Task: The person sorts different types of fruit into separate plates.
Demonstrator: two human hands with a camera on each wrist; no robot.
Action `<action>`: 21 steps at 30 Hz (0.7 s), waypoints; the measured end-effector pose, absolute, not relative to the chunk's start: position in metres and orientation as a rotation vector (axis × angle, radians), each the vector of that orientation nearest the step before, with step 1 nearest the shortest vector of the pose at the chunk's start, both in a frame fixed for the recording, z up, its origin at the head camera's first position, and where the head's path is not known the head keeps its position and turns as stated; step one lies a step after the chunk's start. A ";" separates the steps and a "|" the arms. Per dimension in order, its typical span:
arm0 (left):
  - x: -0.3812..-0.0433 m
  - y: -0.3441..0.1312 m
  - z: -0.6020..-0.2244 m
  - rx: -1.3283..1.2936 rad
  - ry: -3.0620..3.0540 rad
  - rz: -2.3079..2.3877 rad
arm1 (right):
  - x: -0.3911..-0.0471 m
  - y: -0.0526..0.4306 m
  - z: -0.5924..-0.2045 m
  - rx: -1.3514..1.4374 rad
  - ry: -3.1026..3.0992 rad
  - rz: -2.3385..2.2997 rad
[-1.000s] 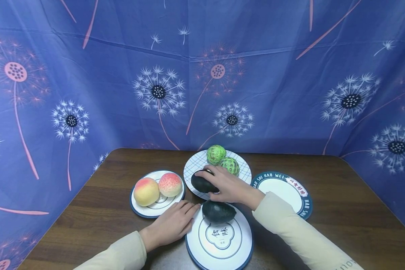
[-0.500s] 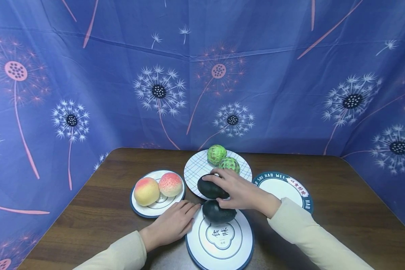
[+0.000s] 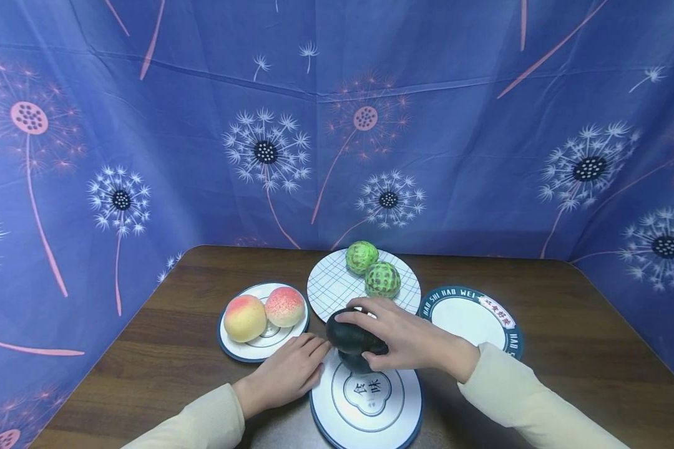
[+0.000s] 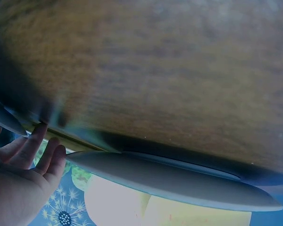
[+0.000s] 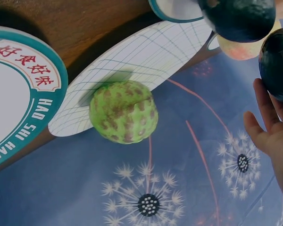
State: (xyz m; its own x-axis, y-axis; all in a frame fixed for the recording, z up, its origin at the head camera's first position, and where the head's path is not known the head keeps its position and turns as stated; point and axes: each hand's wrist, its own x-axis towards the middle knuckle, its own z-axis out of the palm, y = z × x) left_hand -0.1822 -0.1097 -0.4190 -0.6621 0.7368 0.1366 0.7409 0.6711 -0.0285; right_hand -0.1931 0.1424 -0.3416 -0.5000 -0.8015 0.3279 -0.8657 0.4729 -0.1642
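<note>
My right hand [image 3: 401,335] grips a dark green avocado [image 3: 352,329], thumb on the near side and fingers over the far side. It hangs just above a second avocado [image 3: 355,363], which it partly hides, on the near white plate [image 3: 371,415]. In the right wrist view the held avocado [image 5: 279,66] is at the right edge, apart from the lower avocado [image 5: 238,19]. My left hand [image 3: 286,373] rests palm down with relaxed fingers between the near plate and the peach plate, its fingertips at the near plate's rim. The left wrist view shows those fingers [image 4: 30,148] extended.
Two peaches [image 3: 264,312] lie on a small plate [image 3: 247,356] at the left. Behind, a grid-patterned plate [image 3: 328,287] bears two green custard apples [image 3: 382,279]. A teal-rimmed plate [image 3: 467,324] stands at the right on the wooden table [image 3: 163,349]. Blue cloth hangs behind.
My right hand has carried the avocado from the grid-patterned plate toward me, over the other avocado on the near plate. The left hand has stayed in place.
</note>
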 end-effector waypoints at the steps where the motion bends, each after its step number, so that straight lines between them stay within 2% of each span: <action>1: -0.182 -0.110 -0.419 -1.218 -2.741 -0.049 | -0.192 0.142 -0.342 1.455 -2.505 0.463; 21: -0.182 -0.111 -0.419 -1.241 -2.717 -0.064 | -0.169 0.140 -0.354 1.696 -2.486 0.512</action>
